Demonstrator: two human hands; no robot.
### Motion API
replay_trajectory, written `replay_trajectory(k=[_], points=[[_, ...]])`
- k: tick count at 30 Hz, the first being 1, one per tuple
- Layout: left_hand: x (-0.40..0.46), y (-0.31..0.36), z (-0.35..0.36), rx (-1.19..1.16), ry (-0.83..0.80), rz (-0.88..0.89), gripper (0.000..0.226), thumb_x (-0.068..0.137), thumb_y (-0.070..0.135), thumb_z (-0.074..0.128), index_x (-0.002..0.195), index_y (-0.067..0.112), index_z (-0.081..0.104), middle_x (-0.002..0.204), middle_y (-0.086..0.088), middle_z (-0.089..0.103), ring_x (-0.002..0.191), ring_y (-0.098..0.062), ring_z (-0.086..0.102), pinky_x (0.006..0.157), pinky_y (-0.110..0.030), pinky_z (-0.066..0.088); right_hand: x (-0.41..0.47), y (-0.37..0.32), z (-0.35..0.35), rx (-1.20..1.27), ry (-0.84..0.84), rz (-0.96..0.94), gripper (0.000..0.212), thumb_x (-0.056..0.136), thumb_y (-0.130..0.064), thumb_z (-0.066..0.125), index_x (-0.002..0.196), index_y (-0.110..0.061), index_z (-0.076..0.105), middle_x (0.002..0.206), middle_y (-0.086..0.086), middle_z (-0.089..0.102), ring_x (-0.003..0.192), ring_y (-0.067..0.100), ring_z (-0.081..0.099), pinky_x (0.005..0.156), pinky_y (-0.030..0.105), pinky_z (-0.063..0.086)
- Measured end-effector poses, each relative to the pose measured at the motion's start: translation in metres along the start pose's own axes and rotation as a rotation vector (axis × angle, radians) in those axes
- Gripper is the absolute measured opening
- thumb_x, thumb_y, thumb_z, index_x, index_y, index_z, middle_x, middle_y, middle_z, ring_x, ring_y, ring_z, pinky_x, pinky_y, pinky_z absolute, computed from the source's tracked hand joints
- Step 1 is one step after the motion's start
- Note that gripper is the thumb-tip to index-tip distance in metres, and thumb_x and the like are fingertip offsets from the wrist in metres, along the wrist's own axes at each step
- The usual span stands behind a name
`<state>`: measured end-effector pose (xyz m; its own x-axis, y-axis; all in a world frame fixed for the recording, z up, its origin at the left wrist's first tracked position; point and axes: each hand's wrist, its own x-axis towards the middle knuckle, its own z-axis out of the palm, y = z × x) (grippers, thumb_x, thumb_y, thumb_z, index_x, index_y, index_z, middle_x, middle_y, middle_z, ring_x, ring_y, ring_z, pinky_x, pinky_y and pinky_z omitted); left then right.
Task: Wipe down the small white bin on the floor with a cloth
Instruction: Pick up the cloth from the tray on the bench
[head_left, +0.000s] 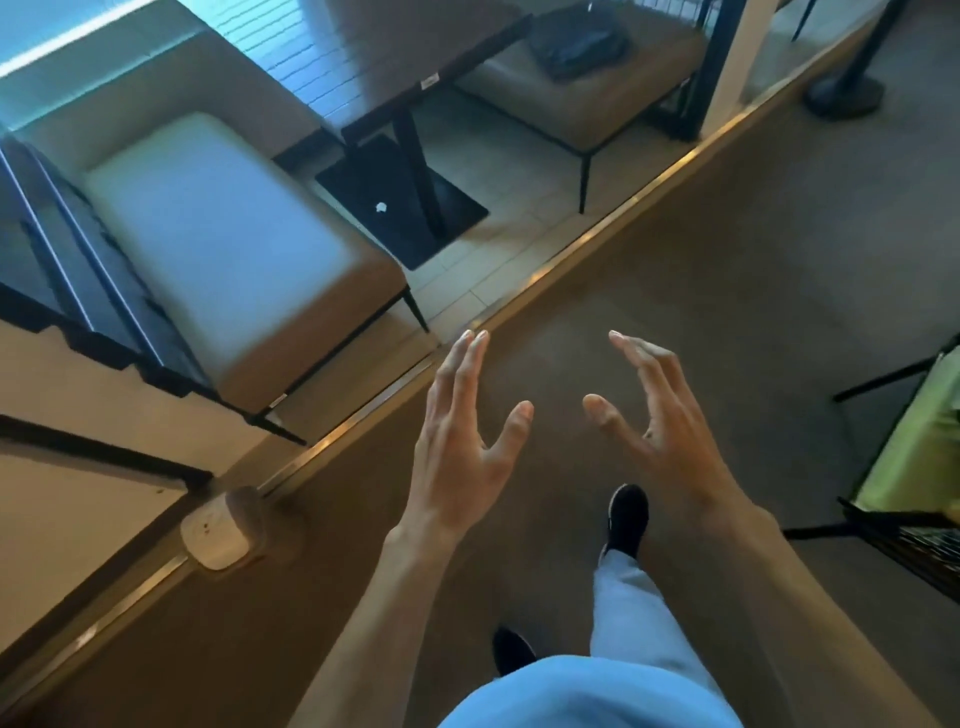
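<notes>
A small white bin (224, 531) stands on the floor at the lower left, against the metal floor strip, with brownish marks on its top. My left hand (460, 441) is held out in front of me over the brown carpet, fingers straight and spread, holding nothing. My right hand (657, 421) hangs beside it with fingers relaxed and slightly bent, also empty. Both hands are well to the right of the bin and above it. No cloth shows in this view.
A cushioned bench seat (218, 249) and a table with a black pedestal base (405, 202) stand on tiles beyond the metal strip (519, 306). A second seat with a dark bag (576, 47) is at the back. A green chair (919, 447) is at the right. My feet are on the carpet.
</notes>
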<state>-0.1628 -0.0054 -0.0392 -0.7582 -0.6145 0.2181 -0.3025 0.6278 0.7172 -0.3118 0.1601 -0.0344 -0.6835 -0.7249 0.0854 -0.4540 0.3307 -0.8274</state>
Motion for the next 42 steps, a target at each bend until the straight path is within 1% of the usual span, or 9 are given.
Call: replay_trajectory(k=[9,15,20,26,29,32,34,38,42], points=[[0.123,0.023,0.098,0.043,-0.114,-0.003,0.077,0.096,0.060,0.056,0.158,0.050,0.012,0.166,0.027,0.010,0.151,-0.003,0.019,0.107,-0.031,0.031,0.108,0.089,-0.072,0.016,0.038,0.080,0.072,0.094,-0.065,0.051,0.156,-0.037,0.030,0.153,-0.021,0.030,0.142,-0.006,0.030,0.104,0.015,0.027],[0.207,0.052,0.151,0.023,-0.104,-0.024,0.077,0.095,0.061,0.056,0.159,0.047,0.015,0.166,0.026,0.010,0.152,-0.006,0.023,0.110,-0.038,0.035,0.181,0.133,-0.132,-0.003,0.018,0.080,0.072,0.093,-0.068,0.049,0.156,-0.040,0.028,0.153,-0.022,0.029,0.141,-0.007,0.030,0.105,0.021,0.031],[0.269,0.071,0.188,0.029,-0.096,-0.012,0.076,0.095,0.061,0.055,0.159,0.046,0.015,0.165,0.029,0.008,0.151,-0.004,0.021,0.109,-0.034,0.033,0.239,0.157,-0.170,-0.021,0.025,0.056,0.070,0.095,-0.066,0.048,0.156,-0.040,0.027,0.153,-0.024,0.027,0.136,-0.022,0.023,0.100,0.009,0.025],[0.351,0.076,0.226,0.019,-0.104,-0.010,0.075,0.095,0.062,0.052,0.158,0.044,0.017,0.167,0.020,0.014,0.150,-0.008,0.025,0.108,-0.033,0.035,0.315,0.186,-0.197,-0.025,0.029,0.064,0.068,0.099,-0.056,0.054,0.158,-0.032,0.030,0.154,-0.020,0.029,0.143,-0.007,0.028,0.103,0.008,0.025],[0.398,0.069,0.249,0.016,-0.112,-0.001,0.075,0.095,0.063,0.051,0.158,0.046,0.015,0.167,0.020,0.012,0.148,-0.002,0.021,0.107,-0.031,0.033,0.359,0.204,-0.207,-0.045,0.031,0.069,0.070,0.098,-0.057,0.053,0.158,-0.031,0.031,0.154,-0.019,0.030,0.142,-0.008,0.028,0.102,0.007,0.025],[0.455,0.059,0.274,0.010,-0.112,-0.002,0.075,0.095,0.062,0.052,0.158,0.046,0.015,0.167,0.021,0.010,0.146,0.004,0.017,0.107,-0.028,0.029,0.416,0.226,-0.216,-0.066,0.036,0.070,0.069,0.098,-0.059,0.052,0.158,-0.034,0.030,0.153,-0.023,0.029,0.138,-0.019,0.024,0.101,0.004,0.025],[0.496,0.054,0.288,0.001,-0.121,-0.012,0.075,0.095,0.063,0.051,0.158,0.046,0.015,0.167,0.021,0.010,0.146,0.004,0.017,0.108,-0.029,0.030,0.454,0.240,-0.222,-0.068,0.035,0.081,0.067,0.098,-0.060,0.052,0.157,-0.037,0.029,0.153,-0.024,0.028,0.138,-0.021,0.023,0.100,0.003,0.024],[0.582,0.051,0.307,-0.010,-0.122,-0.007,0.074,0.096,0.063,0.052,0.158,0.048,0.014,0.167,0.025,0.008,0.148,0.000,0.019,0.108,-0.031,0.031,0.532,0.254,-0.234,-0.045,0.022,0.105,0.068,0.097,-0.065,0.050,0.156,-0.040,0.029,0.153,-0.026,0.027,0.143,-0.013,0.026,0.103,0.006,0.023],[0.665,0.051,0.318,-0.013,-0.131,0.006,0.073,0.099,0.055,0.057,0.158,0.049,0.015,0.166,0.024,0.009,0.151,-0.007,0.023,0.108,-0.037,0.038,0.606,0.263,-0.247,-0.041,0.013,0.119,0.070,0.096,-0.067,0.050,0.157,-0.038,0.030,0.154,-0.023,0.028,0.144,-0.007,0.029,0.102,0.006,0.025]])
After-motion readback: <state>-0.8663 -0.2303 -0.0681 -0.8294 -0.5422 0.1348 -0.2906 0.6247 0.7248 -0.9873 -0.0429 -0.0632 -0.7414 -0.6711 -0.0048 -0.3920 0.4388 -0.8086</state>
